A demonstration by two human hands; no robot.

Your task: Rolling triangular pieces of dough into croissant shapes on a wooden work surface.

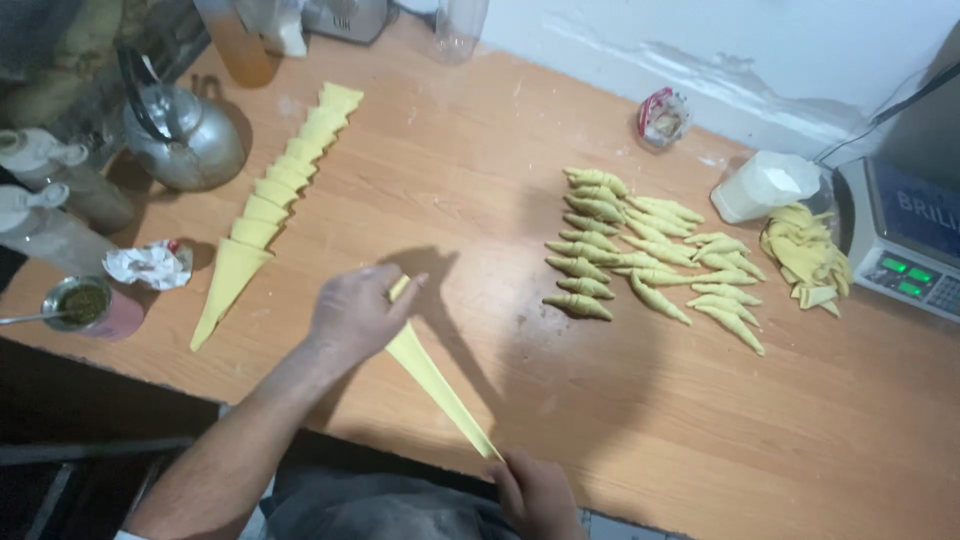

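My left hand (pixel 352 315) pinches the wide end of a long yellow dough triangle (pixel 430 378), and my right hand (pixel 538 493) holds its narrow tip near the table's front edge, so the strip is stretched between them above the wooden table (pixel 620 440). A stack of overlapping cut dough triangles (pixel 268 205) lies in a line to the left. Several rolled dough croissants (pixel 640 260) lie in rows to the right.
A metal kettle (pixel 182 135) and bottles stand at the back left. A cup with a spoon (pixel 85 305) and crumpled paper (pixel 148 265) sit at the left edge. Dough scraps (pixel 805 255), a white plastic tub (pixel 762 185) and a digital scale (pixel 905 240) are at the right.
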